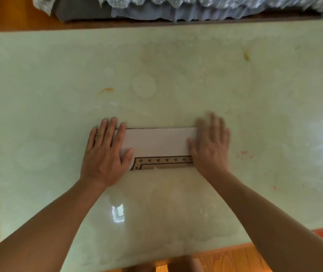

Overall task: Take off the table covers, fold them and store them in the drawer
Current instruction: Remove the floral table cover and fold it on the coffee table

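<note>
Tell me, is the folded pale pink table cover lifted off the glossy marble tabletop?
No. The folded pale pink table cover lies flat on the glossy marble tabletop, with the left hand and right hand pressing its ends.

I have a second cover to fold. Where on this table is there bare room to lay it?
The table is bare beyond the folded cover, toward the far edge, and on both sides. Only the middle is taken, where the left hand and right hand press the cover.

looks like a home living room: a glossy pale stone table (pixel 176 65) with stains, warm wooden floor (pixel 235 258) below the hands, and past them a fabric-draped sofa (pixel 156 8).
</note>
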